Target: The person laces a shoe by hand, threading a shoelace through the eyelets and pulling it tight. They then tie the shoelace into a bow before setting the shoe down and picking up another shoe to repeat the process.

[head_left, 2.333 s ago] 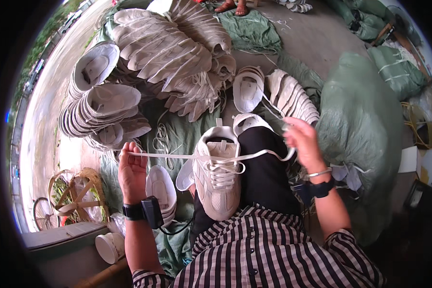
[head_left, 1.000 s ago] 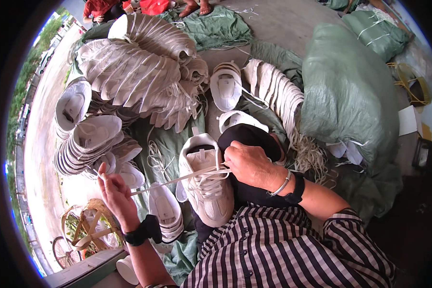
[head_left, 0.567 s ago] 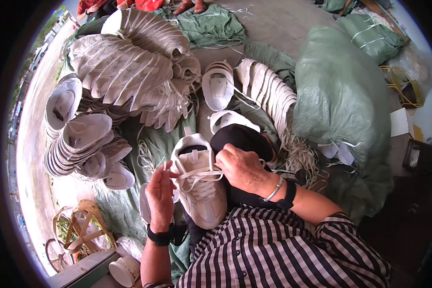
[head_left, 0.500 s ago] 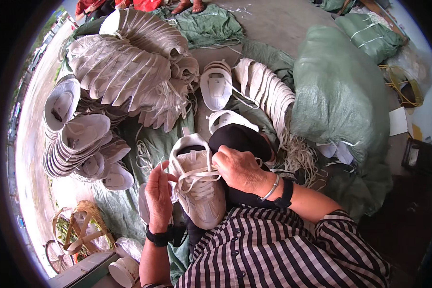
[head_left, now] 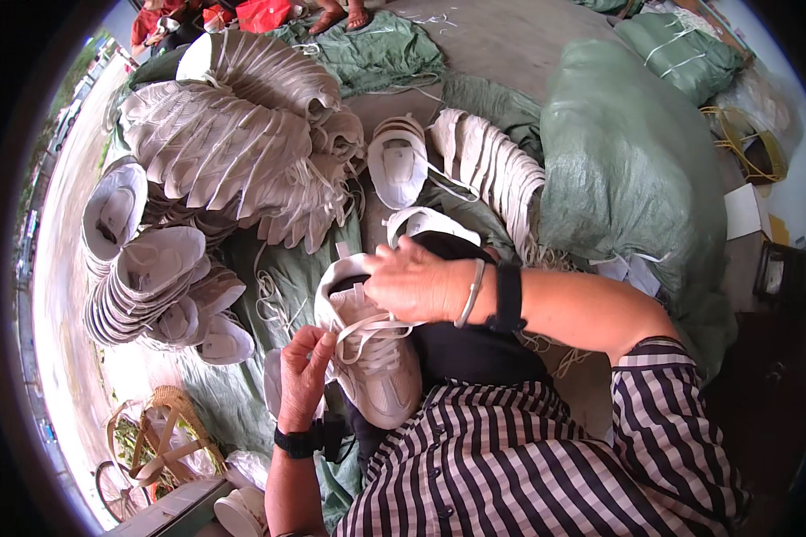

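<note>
A whitish sneaker upper (head_left: pixel 385 389) rests on my lap, toe toward me, with a flat pale shoelace (head_left: pixel 381 328) threaded across its front. At its left edge, my left hand (head_left: pixel 304 367) pinches the shoelace between thumb and forefinger. Over the tongue and ankle opening, my right hand (head_left: pixel 412 282) is closed, palm down, its fingertips bent toward the upper's inside. Whatever those fingers hold is hidden. The right hand covers part of the upper's right side and the top of the lacing.
Nested uppers lie in a large heap (head_left: pixel 215 134) at far left, a stack (head_left: pixel 143 295) nearer, and a row (head_left: pixel 488 161) right of centre. A bulging green sack (head_left: pixel 631 170) stands at right. A woven basket (head_left: pixel 170 421) sits at lower left. Another person's feet (head_left: pixel 340 20) show at the far edge.
My right hand has moved from the upper's right edge to above its tongue, the forearm swinging up and elbow outward. My left hand's spread fingers have closed into a pinch at the lace.
</note>
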`<action>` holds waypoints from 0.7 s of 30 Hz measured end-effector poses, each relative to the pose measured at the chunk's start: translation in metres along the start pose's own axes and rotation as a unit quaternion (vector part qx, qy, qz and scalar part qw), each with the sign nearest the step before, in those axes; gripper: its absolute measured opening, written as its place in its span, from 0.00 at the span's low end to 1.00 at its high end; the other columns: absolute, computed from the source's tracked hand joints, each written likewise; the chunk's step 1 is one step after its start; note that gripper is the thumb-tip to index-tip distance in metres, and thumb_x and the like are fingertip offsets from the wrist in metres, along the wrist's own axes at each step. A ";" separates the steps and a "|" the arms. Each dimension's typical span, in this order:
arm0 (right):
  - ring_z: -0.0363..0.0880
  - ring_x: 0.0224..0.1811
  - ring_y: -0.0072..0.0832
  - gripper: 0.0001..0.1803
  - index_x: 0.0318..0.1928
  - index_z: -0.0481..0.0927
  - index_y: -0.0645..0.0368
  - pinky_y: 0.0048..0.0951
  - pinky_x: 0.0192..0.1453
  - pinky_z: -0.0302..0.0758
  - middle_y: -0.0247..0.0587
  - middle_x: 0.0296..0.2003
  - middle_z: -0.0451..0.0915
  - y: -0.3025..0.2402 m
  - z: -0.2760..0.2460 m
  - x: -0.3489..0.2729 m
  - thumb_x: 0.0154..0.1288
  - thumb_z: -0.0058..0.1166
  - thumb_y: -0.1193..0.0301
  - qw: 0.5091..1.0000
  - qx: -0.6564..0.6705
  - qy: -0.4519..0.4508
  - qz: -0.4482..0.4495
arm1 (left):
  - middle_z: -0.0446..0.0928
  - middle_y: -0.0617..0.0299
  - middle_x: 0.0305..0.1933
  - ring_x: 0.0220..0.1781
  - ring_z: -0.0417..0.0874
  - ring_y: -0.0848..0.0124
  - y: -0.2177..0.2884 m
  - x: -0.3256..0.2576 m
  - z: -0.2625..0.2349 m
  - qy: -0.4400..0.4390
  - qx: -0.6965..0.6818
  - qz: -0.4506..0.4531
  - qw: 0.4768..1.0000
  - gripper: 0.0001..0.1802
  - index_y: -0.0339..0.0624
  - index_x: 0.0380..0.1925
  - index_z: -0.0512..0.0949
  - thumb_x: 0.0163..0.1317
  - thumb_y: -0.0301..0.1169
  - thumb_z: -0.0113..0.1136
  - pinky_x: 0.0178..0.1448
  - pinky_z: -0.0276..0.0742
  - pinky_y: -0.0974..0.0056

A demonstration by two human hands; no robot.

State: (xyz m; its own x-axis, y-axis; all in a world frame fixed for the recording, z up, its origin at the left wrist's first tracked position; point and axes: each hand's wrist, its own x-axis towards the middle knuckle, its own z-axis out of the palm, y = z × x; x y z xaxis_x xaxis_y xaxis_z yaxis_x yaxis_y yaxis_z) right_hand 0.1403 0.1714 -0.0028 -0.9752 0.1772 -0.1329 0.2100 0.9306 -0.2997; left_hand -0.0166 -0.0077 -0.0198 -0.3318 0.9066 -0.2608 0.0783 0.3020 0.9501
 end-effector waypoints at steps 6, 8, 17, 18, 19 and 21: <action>0.74 0.42 0.33 0.06 0.30 0.79 0.59 0.38 0.46 0.69 0.41 0.35 0.75 -0.002 0.020 0.009 0.56 0.52 0.70 0.984 0.129 0.105 0.069 | 0.71 0.74 0.26 0.31 0.66 0.84 -0.006 0.003 -0.006 -0.018 -0.041 -0.008 0.999 0.11 0.40 0.28 0.74 0.66 0.35 0.55 0.38 0.63 0.76; 0.76 0.36 0.27 0.08 0.32 0.80 0.60 0.31 0.39 0.72 0.41 0.33 0.77 0.034 0.016 0.030 0.59 0.53 0.69 0.912 0.333 0.239 0.016 | 0.71 0.73 0.28 0.33 0.67 0.82 -0.008 0.004 -0.011 -0.039 -0.049 -0.013 0.998 0.11 0.39 0.28 0.76 0.66 0.34 0.56 0.40 0.63 0.75; 0.79 0.26 0.40 0.04 0.28 0.79 0.56 0.33 0.32 0.74 0.43 0.22 0.78 0.039 -0.003 0.027 0.52 0.58 0.70 0.913 0.244 0.308 0.110 | 0.71 0.65 0.31 0.37 0.69 0.75 -0.008 0.009 -0.020 -0.079 0.028 0.022 0.996 0.09 0.35 0.27 0.75 0.60 0.30 0.54 0.45 0.64 0.70; 0.79 0.30 0.40 0.05 0.28 0.78 0.55 0.36 0.35 0.74 0.43 0.24 0.79 0.025 -0.002 0.022 0.53 0.57 0.68 0.932 0.256 0.250 0.058 | 0.71 0.65 0.31 0.37 0.69 0.74 -0.004 0.010 -0.017 -0.077 0.012 0.009 0.997 0.09 0.34 0.27 0.75 0.60 0.30 0.54 0.46 0.64 0.70; 0.80 0.33 0.40 0.05 0.28 0.78 0.54 0.39 0.37 0.74 0.42 0.26 0.79 0.012 0.000 0.018 0.53 0.56 0.67 0.945 0.264 0.193 0.007 | 0.71 0.64 0.31 0.38 0.70 0.74 0.001 0.010 -0.014 -0.077 -0.003 -0.003 0.997 0.10 0.34 0.27 0.75 0.59 0.31 0.53 0.46 0.64 0.70; 0.80 0.31 0.40 0.05 0.27 0.79 0.54 0.38 0.37 0.75 0.41 0.24 0.79 -0.008 0.013 0.021 0.53 0.56 0.67 0.946 0.286 0.152 -0.015 | 0.72 0.67 0.30 0.37 0.70 0.77 -0.003 0.012 -0.013 -0.068 -0.022 -0.014 0.997 0.10 0.34 0.27 0.75 0.61 0.31 0.53 0.44 0.65 0.71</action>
State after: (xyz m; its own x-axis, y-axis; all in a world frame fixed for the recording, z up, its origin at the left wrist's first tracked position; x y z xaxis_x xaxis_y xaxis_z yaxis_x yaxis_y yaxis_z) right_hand 0.1191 0.1631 -0.0156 -0.9381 0.3188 0.1351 0.1016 0.6266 -0.7727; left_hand -0.0330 -0.0017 -0.0234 -0.2021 0.9308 -0.3045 0.0278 0.3163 0.9483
